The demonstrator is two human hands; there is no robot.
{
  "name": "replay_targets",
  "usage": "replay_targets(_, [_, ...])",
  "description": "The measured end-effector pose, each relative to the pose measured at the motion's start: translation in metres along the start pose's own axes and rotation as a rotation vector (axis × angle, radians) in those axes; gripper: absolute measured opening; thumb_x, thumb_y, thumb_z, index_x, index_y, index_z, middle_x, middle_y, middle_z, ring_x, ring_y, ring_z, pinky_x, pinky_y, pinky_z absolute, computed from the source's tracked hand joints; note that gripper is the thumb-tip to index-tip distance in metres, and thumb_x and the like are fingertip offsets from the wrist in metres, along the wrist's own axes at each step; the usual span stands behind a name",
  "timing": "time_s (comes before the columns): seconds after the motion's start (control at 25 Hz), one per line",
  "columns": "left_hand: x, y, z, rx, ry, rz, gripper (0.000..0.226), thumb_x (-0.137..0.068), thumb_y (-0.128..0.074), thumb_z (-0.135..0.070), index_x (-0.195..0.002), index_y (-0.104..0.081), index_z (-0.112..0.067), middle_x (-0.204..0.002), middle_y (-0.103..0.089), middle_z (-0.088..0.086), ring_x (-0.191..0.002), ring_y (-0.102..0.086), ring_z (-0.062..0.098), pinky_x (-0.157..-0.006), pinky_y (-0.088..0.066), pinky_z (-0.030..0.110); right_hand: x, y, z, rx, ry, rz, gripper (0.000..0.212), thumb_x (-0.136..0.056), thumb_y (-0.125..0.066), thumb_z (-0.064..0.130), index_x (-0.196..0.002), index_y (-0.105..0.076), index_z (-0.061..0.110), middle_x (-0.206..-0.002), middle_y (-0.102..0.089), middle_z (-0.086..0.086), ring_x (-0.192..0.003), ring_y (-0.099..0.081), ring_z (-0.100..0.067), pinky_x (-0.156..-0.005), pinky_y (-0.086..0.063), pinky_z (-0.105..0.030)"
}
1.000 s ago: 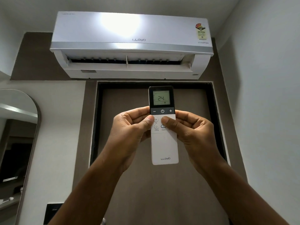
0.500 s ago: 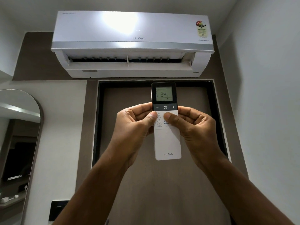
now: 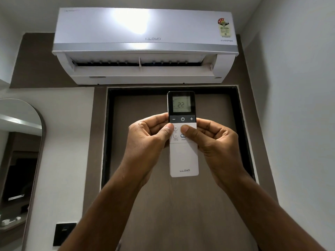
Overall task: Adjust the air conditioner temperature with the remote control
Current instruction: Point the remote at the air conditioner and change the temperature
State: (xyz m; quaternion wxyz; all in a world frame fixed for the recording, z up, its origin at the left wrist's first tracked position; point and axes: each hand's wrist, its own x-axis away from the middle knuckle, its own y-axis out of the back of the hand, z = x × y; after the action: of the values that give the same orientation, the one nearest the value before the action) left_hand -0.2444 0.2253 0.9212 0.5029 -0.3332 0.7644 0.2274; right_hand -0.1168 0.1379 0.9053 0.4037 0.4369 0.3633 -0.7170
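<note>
Gripping one white Lloyd remote control [image 3: 183, 156] upright between two hands, left hand [image 3: 145, 142] on one edge and right hand [image 3: 216, 142] on the other, below the wall-mounted Lloyd air conditioner [image 3: 145, 46]. Both sets of fingers curled in behind the remote's body, pinching it against the thumbs. Left thumb [image 3: 165, 132] laid at the left edge, just beside two round buttons stacked one over the other. Right thumb [image 3: 188, 132] set over the right-hand button column, partly covering a blue-ringed button there. Directly above both thumb tips, one dark strip carrying three symbols — minus, power, plus — none touched. Above that strip, one grey display [image 3: 181, 104] reading 22. Below the thumbs, plain white casing down to the brand mark. Higher up, well beyond the fingertips, one air conditioner with its flap open, two louvre sections, and one star-rating sticker [image 3: 224, 27] — one arched mirror [image 3: 20, 160] far off past the left hand.
</note>
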Motion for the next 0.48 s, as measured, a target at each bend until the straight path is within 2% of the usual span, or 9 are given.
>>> replay_targets(0.24, [-0.0024,-0.0020,0.0035,0.021,-0.019,-0.003,0.022,-0.084,-0.062,-0.011,-0.103,-0.065,-0.023,-0.085,-0.077,-0.009,-0.082,-0.074,0.013,-0.061,-0.057,0.020,-0.0026,0.0039,-0.0027,0.038,0.015,-0.009,0.030,-0.075,-0.076,0.015,-0.103,-0.069,0.009,-0.096,-0.080,-0.004,-0.082,-0.077,-0.021,-0.064,-0.061,-0.024])
replay_targets(0.36, [-0.0016,-0.0033,0.0052,0.022,-0.056,-0.013,0.022,-0.084,-0.062,-0.010,-0.099,-0.064,-0.027,-0.080,-0.077,-0.016,-0.080,-0.074,0.010,-0.059,-0.056,0.017,-0.0018,0.0021,-0.0015,0.071,0.048,-0.002,0.027,-0.070,-0.075,0.023,-0.097,-0.069,0.019,-0.092,-0.080,0.004,-0.079,-0.077,-0.017,-0.061,-0.059,-0.020])
replay_targets(0.48, [-0.0026,-0.0030,0.0056,0.023,-0.076,-0.003,0.023,-0.085,-0.061,-0.009,-0.096,-0.064,-0.029,-0.080,-0.076,-0.019,-0.079,-0.074,0.009,-0.059,-0.055,0.016,-0.0004,0.0008,-0.0004,0.088,0.090,0.006,0.028,-0.069,-0.074,0.024,-0.097,-0.068,0.020,-0.094,-0.079,0.004,-0.078,-0.077,-0.015,-0.060,-0.058,-0.018])
